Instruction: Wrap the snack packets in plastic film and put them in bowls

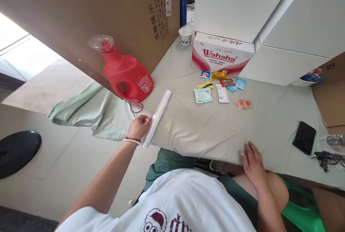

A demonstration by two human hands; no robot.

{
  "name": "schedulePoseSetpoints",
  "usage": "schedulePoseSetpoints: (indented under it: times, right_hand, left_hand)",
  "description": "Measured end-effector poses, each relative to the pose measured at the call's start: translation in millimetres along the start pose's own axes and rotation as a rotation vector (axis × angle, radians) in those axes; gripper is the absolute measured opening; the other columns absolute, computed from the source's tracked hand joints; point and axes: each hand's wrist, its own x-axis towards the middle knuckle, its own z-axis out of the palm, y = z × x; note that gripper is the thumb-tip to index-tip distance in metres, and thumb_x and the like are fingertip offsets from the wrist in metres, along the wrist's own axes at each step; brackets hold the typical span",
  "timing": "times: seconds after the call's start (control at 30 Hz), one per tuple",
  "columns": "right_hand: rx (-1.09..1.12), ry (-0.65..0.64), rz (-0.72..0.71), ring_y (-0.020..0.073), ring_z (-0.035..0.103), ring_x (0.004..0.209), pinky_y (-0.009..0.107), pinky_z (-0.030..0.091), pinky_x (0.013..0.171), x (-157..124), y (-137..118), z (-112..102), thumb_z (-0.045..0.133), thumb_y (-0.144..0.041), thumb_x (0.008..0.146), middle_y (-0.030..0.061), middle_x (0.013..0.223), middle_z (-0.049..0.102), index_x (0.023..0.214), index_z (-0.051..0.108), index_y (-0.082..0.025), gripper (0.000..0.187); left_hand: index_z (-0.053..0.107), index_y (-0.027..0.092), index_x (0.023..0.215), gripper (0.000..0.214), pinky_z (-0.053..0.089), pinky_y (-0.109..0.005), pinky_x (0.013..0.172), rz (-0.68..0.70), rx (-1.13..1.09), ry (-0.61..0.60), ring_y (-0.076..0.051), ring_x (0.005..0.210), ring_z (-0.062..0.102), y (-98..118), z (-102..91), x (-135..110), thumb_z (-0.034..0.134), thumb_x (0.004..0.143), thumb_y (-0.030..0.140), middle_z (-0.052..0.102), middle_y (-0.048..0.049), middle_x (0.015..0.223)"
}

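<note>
My left hand is closed around the near end of a long white roll that lies slanted on the pale green cloth-covered table. A red and white band sits on that wrist. My right hand rests with fingers stretched out on the table's front edge, above my knee, holding nothing. Several small snack packets lie scattered at the table's middle, beyond both hands.
A red detergent jug lies on its side at left, a small round cap beside it. A Wahaha carton, paper cup, white boxes and large cardboard sheet stand behind. A black phone lies at right.
</note>
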Motion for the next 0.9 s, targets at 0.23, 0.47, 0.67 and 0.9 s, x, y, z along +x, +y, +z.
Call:
schedulePoseSetpoints:
  times: [0.23,0.47,0.67,0.9]
  right_hand:
    - [0.180,0.036,0.143,0.0327,0.060,0.129,0.059,0.047,0.113,-18.7,-28.9,-8.8,0.033,-0.061,0.106,0.0177,0.136,0.067,0.128,0.070,-0.017,0.062]
    - [0.372,0.026,0.244,0.0306,0.066,0.117,0.052,0.051,0.108,8.0,-54.4,-24.8,0.040,-0.069,0.101,0.0143,0.121,0.074,0.117,0.074,-0.020,0.061]
    - [0.978,-0.083,0.430,0.0258,0.070,0.097,0.043,0.058,0.093,48.4,-141.8,-9.0,0.066,-0.073,0.086,0.0096,0.100,0.076,0.100,0.073,-0.021,0.054]
    - [1.276,-0.159,0.498,0.0221,0.067,0.089,0.033,0.059,0.069,83.1,-237.5,28.2,0.051,-0.086,0.085,0.0076,0.099,0.068,0.109,0.063,-0.022,0.069]
  left_hand:
    - [0.076,0.016,0.107,0.047,0.047,-0.035,0.076,0.082,0.038,-0.050,-0.030,0.095,0.069,28.2,8.3,12.7,0.047,0.093,0.050,0.078,-0.0136,0.100]
    - [0.073,0.019,0.092,0.037,0.043,-0.033,0.069,0.157,-0.026,-0.088,-0.027,0.083,0.068,46.5,16.8,-4.9,0.060,0.086,0.053,0.075,-0.0098,0.087]
    - [0.070,0.018,0.092,0.041,0.048,-0.031,0.070,0.266,-0.542,-0.126,-0.020,0.075,0.065,71.2,24.7,-46.0,0.065,0.082,0.058,0.074,-0.0060,0.083]
    - [0.069,0.019,0.093,0.041,0.048,-0.031,0.071,0.275,-0.867,-0.203,-0.018,0.073,0.064,112.9,42.8,-102.4,0.080,0.076,0.055,0.074,-0.0055,0.085]
